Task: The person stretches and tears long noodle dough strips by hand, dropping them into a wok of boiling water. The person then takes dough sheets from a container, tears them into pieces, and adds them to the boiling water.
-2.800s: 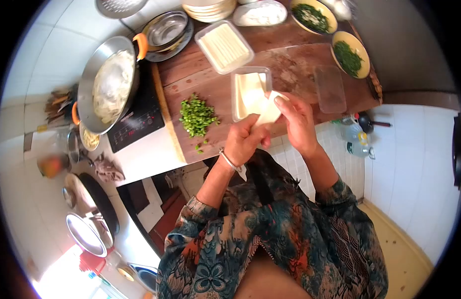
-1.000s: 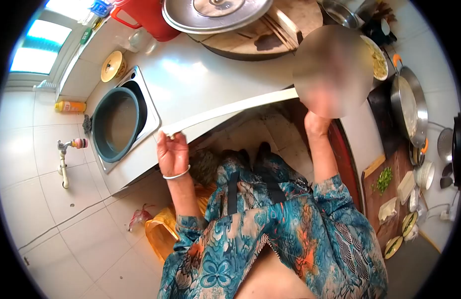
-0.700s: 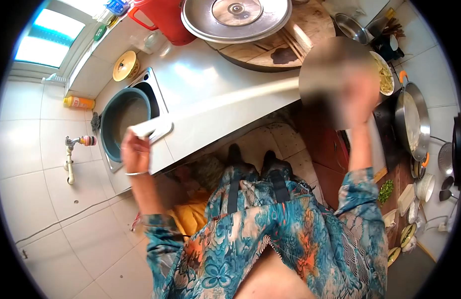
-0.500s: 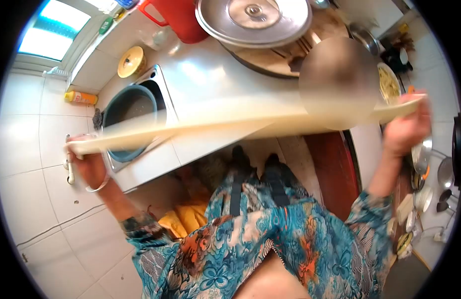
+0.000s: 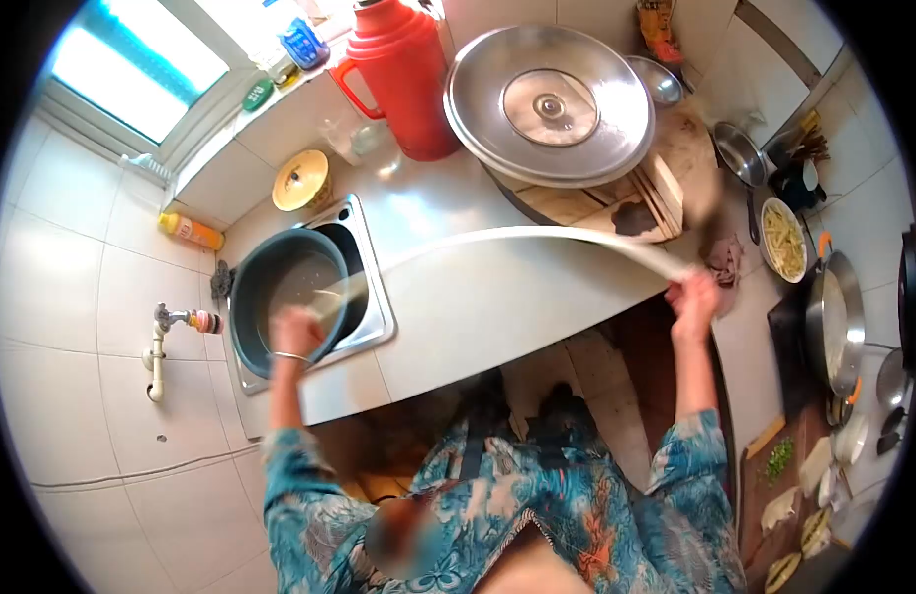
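A long, pale strip of dough (image 5: 517, 235) stretches between my hands and arcs upward and away from me above the counter, blurred by motion. My left hand (image 5: 297, 335), also blurred, is closed on one end, over the near side of a dark basin (image 5: 242, 315) that sits in the steel sink. Liquid seems to lie in the basin. My right hand (image 5: 693, 305) grips the other end near the counter's front edge, fingers wrapped round it. Beyond the strip, a large metal lid (image 5: 616, 109) rests above a round wooden board (image 5: 685, 148).
A red thermos (image 5: 403, 89) and a yellow lidded bowl (image 5: 301, 181) stand behind the sink. On the right are a plate of pale strips (image 5: 782, 240), a wok (image 5: 836, 327) and a cutting board (image 5: 765, 515) with chopped greens (image 5: 778, 459). A tap (image 5: 161, 342) juts from the left wall.
The strip was nearly straight between widely spread hands; now it bows into an arc. My hands have come closer together, the left over the basin, the right inward and lower in view.
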### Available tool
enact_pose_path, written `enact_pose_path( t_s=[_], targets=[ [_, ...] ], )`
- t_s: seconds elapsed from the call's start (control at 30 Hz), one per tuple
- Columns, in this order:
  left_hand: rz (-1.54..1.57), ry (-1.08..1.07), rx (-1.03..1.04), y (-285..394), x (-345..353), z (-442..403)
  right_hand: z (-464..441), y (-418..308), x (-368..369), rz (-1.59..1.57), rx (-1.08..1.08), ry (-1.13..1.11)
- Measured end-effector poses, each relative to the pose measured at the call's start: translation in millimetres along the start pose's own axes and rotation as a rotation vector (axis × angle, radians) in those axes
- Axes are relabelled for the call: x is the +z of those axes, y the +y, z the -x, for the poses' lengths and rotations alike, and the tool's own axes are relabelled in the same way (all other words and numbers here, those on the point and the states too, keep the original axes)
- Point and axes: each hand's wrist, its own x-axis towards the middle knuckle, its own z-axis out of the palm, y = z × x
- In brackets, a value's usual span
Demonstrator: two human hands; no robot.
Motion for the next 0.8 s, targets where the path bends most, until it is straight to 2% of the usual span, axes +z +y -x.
enact_pose_path(
  t_s=[0.03, 0.1, 0.13, 0.17, 0.2, 0.23, 0.3, 0.33, 0.37, 0.4, 0.43, 0.5, 0.53, 0.57, 0.6, 0.63, 0.67, 0.7, 0.73, 0.77, 0.8],
  targets=[
    [-0.199, -0.051, -0.116, -30.2, 39.3, 7.6, 4.7, 51.6, -19.5, 0.063, 0.243, 0.078],
    [-0.172, 0.088, 0.327, -53.2, 8.7, -22.4, -12.9, 16.5, -29.4, -0.161, -0.099, -0.089],
    [0.249, 0.066, 0.026, 6.1, -22.2, -11.7, -9.8, -34.8, -31.9, -0.154, -0.124, -0.104],
    [0.455, 0.105, 0.002, 62.2, -44.2, -4.4, -22.9, -99.5, -16.6, -0.187, -0.193, -0.127],
    [0.537, 0.071, 0.149, 96.7, -75.9, 0.2, -15.3, -151.5, -12.2, -0.219, -0.307, -0.107],
    [0.497, 0.142, 0.352, 108.4, -100.0, -1.8, 1.6, -184.1, -10.4, -0.237, -0.419, -0.085],
    [0.827, 0.019, 0.445, 123.3, -117.5, -0.7, 25.1, -190.1, -7.2, -0.206, -0.565, -0.012],
    [0.026, 0.239, 0.771, 77.8, -94.4, -26.3, 22.8, -146.5, 1.1, -0.158, -0.504, 0.027],
    [-0.813, 0.453, 0.989, 17.6, -55.4, -60.8, -1.3, -66.1, -12.5, -0.016, -0.546, -0.130],
    [-0.598, 0.245, 0.582, -4.0, -6.7, -51.8, -11.8, -3.7, -25.9, 0.177, -0.024, -0.165],
    [-0.380, 0.035, 0.170, -27.9, 27.6, -34.0, -25.5, 50.1, -47.0, 0.116, 0.186, 0.021],
    [0.260, 0.126, -0.052, -6.4, 9.5, -44.3, -35.9, 1.5, -54.0, -0.023, -0.233, 0.044],
    [0.209, 0.110, 0.139, 28.7, -27.4, -39.8, -34.3, -51.3, -69.3, -0.014, -0.270, 0.049],
    [0.515, 0.165, 0.043, 64.6, -58.9, -38.7, -51.2, -116.0, -66.3, -0.043, -0.343, 0.051],
    [0.606, 0.195, 0.243, 87.6, -91.0, -38.5, -44.5, -177.7, -57.9, -0.118, -0.456, 0.081],
    [0.663, 0.178, 0.368, 104.8, -123.2, -39.4, -32.2, -216.8, -47.6, -0.180, -0.565, 0.114],
    [0.676, 0.145, 0.454, 112.3, -140.9, -39.3, -24.1, -219.1, -38.0, -0.130, -0.635, 0.082],
    [0.531, 0.122, 0.528, 101.5, -133.6, -48.7, -19.3, -208.0, -34.0, -0.079, -0.699, 0.048],
    [-0.066, 0.216, 0.706, 70.0, -111.1, -71.1, -28.6, -143.6, -31.4, 0.090, -0.600, 0.178],
    [-0.462, 0.189, 0.629, 18.7, -59.8, -87.8, -27.3, -61.9, -42.8, 0.109, -0.392, 0.033],
    [-0.407, 0.022, 0.305, -16.1, -1.6, -81.0, -18.6, 6.5, -45.0, 0.158, -0.182, -0.107]
  ],
)
